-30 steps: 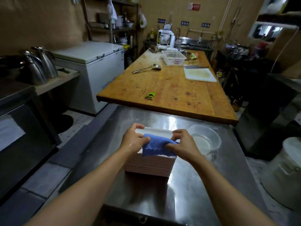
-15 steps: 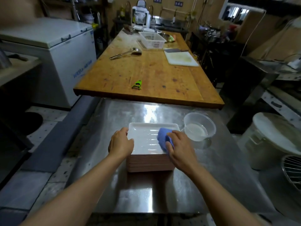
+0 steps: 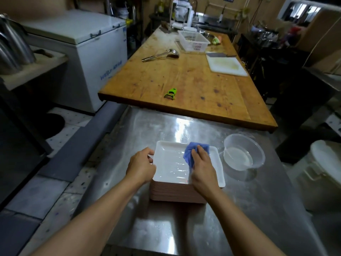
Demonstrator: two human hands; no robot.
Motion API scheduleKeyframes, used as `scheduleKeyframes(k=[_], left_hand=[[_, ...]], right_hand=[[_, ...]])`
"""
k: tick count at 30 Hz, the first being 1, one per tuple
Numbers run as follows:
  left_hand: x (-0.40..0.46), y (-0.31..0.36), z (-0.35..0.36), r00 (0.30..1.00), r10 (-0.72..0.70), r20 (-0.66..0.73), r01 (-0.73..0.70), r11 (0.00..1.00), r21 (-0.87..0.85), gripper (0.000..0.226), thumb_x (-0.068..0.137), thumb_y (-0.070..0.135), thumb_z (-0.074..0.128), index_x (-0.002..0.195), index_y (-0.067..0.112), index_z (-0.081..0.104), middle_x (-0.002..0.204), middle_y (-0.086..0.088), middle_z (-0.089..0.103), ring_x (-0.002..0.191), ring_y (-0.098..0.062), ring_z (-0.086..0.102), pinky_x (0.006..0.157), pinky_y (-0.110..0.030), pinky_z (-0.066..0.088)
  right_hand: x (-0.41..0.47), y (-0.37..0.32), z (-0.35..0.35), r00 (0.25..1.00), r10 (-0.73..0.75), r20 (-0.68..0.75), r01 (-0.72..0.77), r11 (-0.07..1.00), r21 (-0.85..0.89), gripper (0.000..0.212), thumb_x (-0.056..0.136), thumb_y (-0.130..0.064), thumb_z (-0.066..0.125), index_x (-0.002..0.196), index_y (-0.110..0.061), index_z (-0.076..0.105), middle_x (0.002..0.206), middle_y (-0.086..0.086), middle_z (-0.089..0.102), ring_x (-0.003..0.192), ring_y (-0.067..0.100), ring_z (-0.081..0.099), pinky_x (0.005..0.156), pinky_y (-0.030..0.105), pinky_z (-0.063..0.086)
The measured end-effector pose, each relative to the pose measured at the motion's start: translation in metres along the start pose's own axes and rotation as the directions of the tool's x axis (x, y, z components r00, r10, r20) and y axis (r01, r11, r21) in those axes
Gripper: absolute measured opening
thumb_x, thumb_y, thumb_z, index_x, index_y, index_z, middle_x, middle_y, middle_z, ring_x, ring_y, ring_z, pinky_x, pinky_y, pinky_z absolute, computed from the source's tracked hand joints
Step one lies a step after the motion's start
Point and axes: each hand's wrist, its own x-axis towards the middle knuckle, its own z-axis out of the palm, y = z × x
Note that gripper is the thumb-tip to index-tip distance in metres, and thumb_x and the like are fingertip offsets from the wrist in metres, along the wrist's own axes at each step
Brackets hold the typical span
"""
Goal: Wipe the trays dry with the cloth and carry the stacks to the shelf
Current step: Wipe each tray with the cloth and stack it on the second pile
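Note:
A stack of trays (image 3: pixel 175 193) with pinkish sides stands on the steel table (image 3: pixel 184 233), and its top tray (image 3: pixel 169 163) shows a white, wet-looking inside. My left hand (image 3: pixel 141 166) grips the left rim of that top tray. My right hand (image 3: pixel 202 168) presses a crumpled blue cloth (image 3: pixel 191 152) onto the tray's right half, fingers curled over the cloth. No shelf for the stacks is identifiable in the head view.
A clear plastic bowl (image 3: pixel 243 154) with a little water stands just right of the stack. Beyond lies a wooden table (image 3: pixel 184 80) with a green peeler (image 3: pixel 170 93), ladle (image 3: pixel 162 55), white basket (image 3: pixel 193 40) and cutting board (image 3: pixel 226 65). A white chest freezer (image 3: pixel 88 52) is at left, a white bucket (image 3: pixel 323 174) at right.
The blue cloth, first held by both hands over the tray's near edge, went to my right hand and now sits farther back on the tray's right side. My left hand shifted to the left rim.

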Motion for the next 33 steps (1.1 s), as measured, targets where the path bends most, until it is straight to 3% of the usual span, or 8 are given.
scheduleKeyframes(k=[4,8,11,16,18,21,27,33], left_hand=[[0.003,-0.003,0.002,1.0,0.002,0.0,-0.002,1.0,-0.029,0.034,0.076,0.002,0.063,0.101,0.024,0.06,0.089,0.002,0.063,0.082,-0.018,0.061,0.073,-0.035,0.056],[0.004,-0.004,0.001,1.0,-0.004,0.013,0.005,0.997,-0.082,0.037,0.075,0.0,0.063,0.106,0.021,0.062,0.092,-0.002,0.063,0.084,-0.021,0.062,0.074,-0.035,0.055],[0.002,-0.005,0.0,0.999,-0.027,0.028,0.031,0.987,-0.161,0.038,0.076,-0.002,0.062,0.108,0.018,0.062,0.089,-0.003,0.06,0.083,-0.025,0.061,0.075,-0.038,0.054],[-0.003,-0.008,-0.003,0.997,-0.044,0.068,0.063,0.95,-0.307,0.042,0.077,-0.009,0.058,0.112,0.013,0.065,0.078,-0.005,0.061,0.074,-0.022,0.057,0.07,-0.037,0.051],[-0.005,-0.008,-0.004,0.995,-0.054,0.081,0.079,0.933,-0.35,0.043,0.078,-0.01,0.057,0.115,0.012,0.065,0.078,-0.007,0.063,0.074,-0.023,0.058,0.071,-0.037,0.052],[-0.008,-0.005,-0.002,0.995,-0.072,0.07,0.092,0.932,-0.35,0.044,0.078,-0.01,0.06,0.115,0.013,0.064,0.082,-0.008,0.065,0.079,-0.026,0.063,0.077,-0.041,0.055],[-0.01,0.003,0.003,0.998,-0.05,-0.039,0.046,0.994,-0.104,0.037,0.076,-0.002,0.058,0.106,0.02,0.062,0.08,0.0,0.061,0.08,-0.023,0.062,0.071,-0.033,0.053],[-0.01,0.009,0.007,0.994,-0.055,-0.094,0.056,0.998,0.002,0.028,0.071,0.007,0.064,0.093,0.023,0.057,0.083,0.003,0.062,0.079,-0.019,0.06,0.068,-0.032,0.051]], right_hand=[[0.012,-0.033,0.02,0.994,-0.103,0.046,0.098,0.99,0.106,0.043,0.094,-0.008,0.045,0.137,-0.005,0.043,0.153,0.007,0.023,0.14,0.023,0.023,0.106,0.025,0.027],[0.024,-0.055,0.029,0.993,-0.098,0.068,0.083,0.977,0.198,0.039,0.098,-0.01,0.038,0.136,-0.006,0.047,0.148,0.008,0.031,0.133,0.019,0.028,0.105,0.012,0.021],[0.025,-0.053,0.021,0.98,-0.161,0.117,0.139,0.975,0.175,0.042,0.092,0.001,0.041,0.133,-0.004,0.05,0.145,0.012,0.037,0.13,0.027,0.031,0.107,0.026,0.025],[0.006,-0.053,-0.003,0.924,-0.29,0.249,0.231,0.943,0.242,0.043,0.072,0.016,0.044,0.105,0.004,0.069,0.114,0.019,0.062,0.103,0.034,0.055,0.083,0.021,0.037],[-0.005,-0.052,-0.008,0.904,-0.325,0.277,0.262,0.935,0.238,0.04,0.07,0.012,0.044,0.1,0.004,0.07,0.11,0.019,0.064,0.101,0.032,0.056,0.084,0.022,0.037],[-0.016,-0.048,-0.006,0.891,-0.324,0.318,0.29,0.945,0.15,0.039,0.082,0.007,0.049,0.114,-0.006,0.067,0.127,0.011,0.057,0.114,0.028,0.051,0.098,0.031,0.036],[-0.039,-0.02,-0.01,0.957,-0.239,0.166,0.25,0.967,-0.044,0.028,0.088,-0.017,0.06,0.114,-0.024,0.067,0.122,-0.005,0.056,0.108,0.022,0.052,0.086,0.033,0.041],[-0.059,0.028,-0.039,0.999,-0.042,0.035,0.051,0.939,-0.34,0.037,0.08,-0.015,0.053,0.115,-0.024,0.059,0.131,-0.008,0.046,0.119,0.018,0.04,0.086,0.029,0.019]])
